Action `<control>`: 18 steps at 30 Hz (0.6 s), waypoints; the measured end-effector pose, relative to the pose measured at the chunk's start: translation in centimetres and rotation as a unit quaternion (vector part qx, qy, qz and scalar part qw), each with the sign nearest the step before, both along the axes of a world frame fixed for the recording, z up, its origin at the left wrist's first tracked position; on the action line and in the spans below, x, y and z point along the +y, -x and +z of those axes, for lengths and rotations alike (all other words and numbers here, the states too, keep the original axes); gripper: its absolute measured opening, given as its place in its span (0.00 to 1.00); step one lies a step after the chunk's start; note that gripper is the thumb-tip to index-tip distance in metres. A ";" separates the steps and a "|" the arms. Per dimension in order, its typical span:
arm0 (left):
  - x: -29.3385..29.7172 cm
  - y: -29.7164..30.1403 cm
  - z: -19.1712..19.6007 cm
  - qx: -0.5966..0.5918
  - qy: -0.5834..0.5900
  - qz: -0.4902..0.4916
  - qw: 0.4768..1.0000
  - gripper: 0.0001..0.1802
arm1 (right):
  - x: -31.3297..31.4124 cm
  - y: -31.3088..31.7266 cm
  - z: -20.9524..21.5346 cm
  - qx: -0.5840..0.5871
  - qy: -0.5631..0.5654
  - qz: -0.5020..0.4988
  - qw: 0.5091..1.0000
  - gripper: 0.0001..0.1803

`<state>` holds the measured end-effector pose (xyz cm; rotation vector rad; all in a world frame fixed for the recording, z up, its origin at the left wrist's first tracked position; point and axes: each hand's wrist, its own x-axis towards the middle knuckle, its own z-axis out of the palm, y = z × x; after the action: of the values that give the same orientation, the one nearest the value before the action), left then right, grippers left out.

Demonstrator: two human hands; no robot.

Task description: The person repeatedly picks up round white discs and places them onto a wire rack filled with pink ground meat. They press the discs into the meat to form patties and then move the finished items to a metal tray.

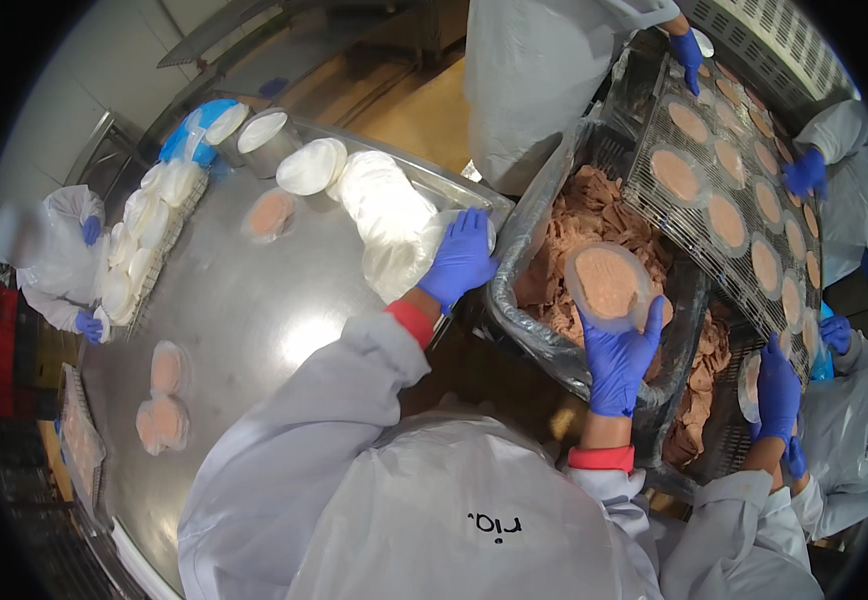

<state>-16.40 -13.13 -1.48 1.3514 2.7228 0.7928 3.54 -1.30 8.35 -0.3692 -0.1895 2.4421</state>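
Holds papered patty [609, 282] above meat bin [504, 292] in right hand [622, 358], fingers beneath, thumb alongside — likely keeping soft disc flat. Rests left hand [462, 260], fingers extended, at white disc stack [389, 222] — possibly for steadying.

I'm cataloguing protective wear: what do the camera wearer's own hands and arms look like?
The left hand and right hand wear close-fitting blue-violet gloves. Each arm has a red cuff at the end of a loose, whitish-grey sleeve.
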 end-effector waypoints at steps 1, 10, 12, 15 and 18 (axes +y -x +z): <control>-0.2 0.6 -3.2 -0.003 0.025 0.007 1.000 0.31 | 0.3 0.3 -0.6 -0.005 0.017 -0.002 1.000 0.28; -4.3 -1.7 0.7 -0.149 -0.039 -0.008 0.988 0.20 | 2.6 -1.4 -0.2 -0.175 -0.090 -0.123 0.973 0.26; -2.4 -0.1 3.7 0.047 -0.226 -0.064 0.971 0.16 | 4.6 -1.9 1.7 -0.233 -0.268 -0.255 0.899 0.25; 5.5 -1.2 8.3 -0.464 -0.320 -0.041 0.825 0.17 | 10.0 -1.4 3.2 -0.426 -0.595 -0.379 0.566 0.29; 15.1 -2.7 4.7 -0.810 -0.344 -0.038 0.474 0.18 | 14.0 -0.8 2.1 -0.620 -0.706 -0.286 0.187 0.33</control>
<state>-13.67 2.01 3.19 0.0777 0.7240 1.8027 4.32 12.69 10.48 -1.0066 -2.1257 -0.1455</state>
